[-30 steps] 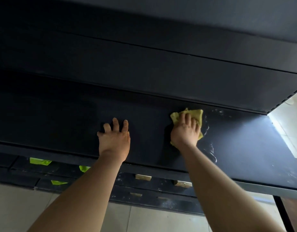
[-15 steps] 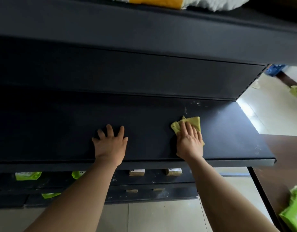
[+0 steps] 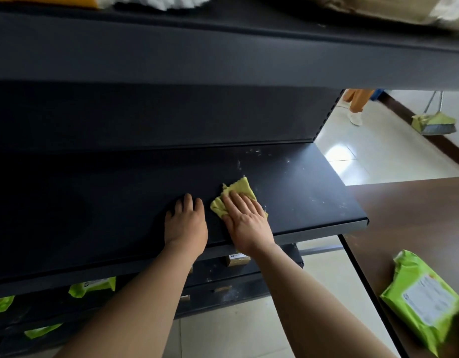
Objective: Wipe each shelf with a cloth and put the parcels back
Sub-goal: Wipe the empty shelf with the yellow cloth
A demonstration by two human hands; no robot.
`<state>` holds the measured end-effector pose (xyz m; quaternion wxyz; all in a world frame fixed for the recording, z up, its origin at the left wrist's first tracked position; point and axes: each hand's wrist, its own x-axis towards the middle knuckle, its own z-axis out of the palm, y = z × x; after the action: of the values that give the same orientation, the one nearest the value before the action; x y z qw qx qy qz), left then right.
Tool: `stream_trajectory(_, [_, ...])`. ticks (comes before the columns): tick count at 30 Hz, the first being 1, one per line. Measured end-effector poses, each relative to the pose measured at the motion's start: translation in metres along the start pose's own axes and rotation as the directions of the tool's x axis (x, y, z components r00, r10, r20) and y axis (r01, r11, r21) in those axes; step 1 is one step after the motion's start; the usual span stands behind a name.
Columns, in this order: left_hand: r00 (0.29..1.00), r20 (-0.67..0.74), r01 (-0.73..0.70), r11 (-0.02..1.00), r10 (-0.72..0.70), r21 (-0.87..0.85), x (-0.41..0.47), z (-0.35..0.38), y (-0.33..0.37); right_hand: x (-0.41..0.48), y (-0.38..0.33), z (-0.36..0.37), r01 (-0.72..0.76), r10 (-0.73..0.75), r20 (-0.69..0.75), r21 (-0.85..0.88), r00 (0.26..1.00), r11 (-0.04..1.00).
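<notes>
Here, dusty black shelf (image 3: 300,192); pale tiled floor (image 3: 365,161)

To the right we see a brown tabletop (image 3: 409,215) with a dark edge. Beyond it lies a pale tiled floor (image 3: 373,161), glossy with reflected light. Farther off we make out an orange trouser leg (image 3: 357,99) and a white shoe (image 3: 355,119) (the rest is cut off). A broom (image 3: 435,124) stands by the dark skirting (image 3: 404,111).
</notes>
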<state>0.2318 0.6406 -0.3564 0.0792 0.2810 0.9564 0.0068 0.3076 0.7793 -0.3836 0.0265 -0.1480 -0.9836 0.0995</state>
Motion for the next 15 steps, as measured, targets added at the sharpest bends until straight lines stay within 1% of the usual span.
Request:
stream_trajectory(3, [0.999,0.010,0.042,0.999,-0.042,0.019,0.010,0.002,0.022,0.002,0.043,-0.006,-0.052,0.052,-0.026,0.004,0.998,0.999])
stream_trajectory(8, [0.979,0.007,0.200,0.976,-0.202,0.081,0.019,0.007,0.047,0.002,0.129,-0.021,-0.137,0.135,-0.069,-0.022,0.988,0.990])
stream_trajectory(10, [0.974,-0.013,0.227,0.970,-0.226,0.090,0.023,0.009,0.052,0.006,0.161,-0.027,-0.211,0.209,-0.061,-0.032,0.976,0.977])
stream_trajectory(12, [0.975,-0.038,0.224,0.970,-0.221,0.100,0.024,0.010,0.053,0.013,0.177,-0.031,-0.274,0.274,-0.042,-0.011,0.961,0.962])
stream_trajectory(13, [0.975,-0.046,0.219,0.970,-0.215,0.104,0.025,0.010,0.052,0.015,0.177,-0.031,-0.270,0.269,-0.043,-0.005,0.962,0.963])
stream_trajectory(14, [0.975,-0.054,0.219,0.970,-0.214,0.107,0.024,0.011,0.052,0.017,0.174,-0.030,-0.226,0.226,-0.057,0.002,0.973,0.974])
stream_trajectory(15, [0.975,-0.061,0.218,0.970,-0.213,0.111,0.024,0.011,0.052,0.017,0.168,-0.030,-0.151,0.152,-0.070,0.025,0.986,0.988])
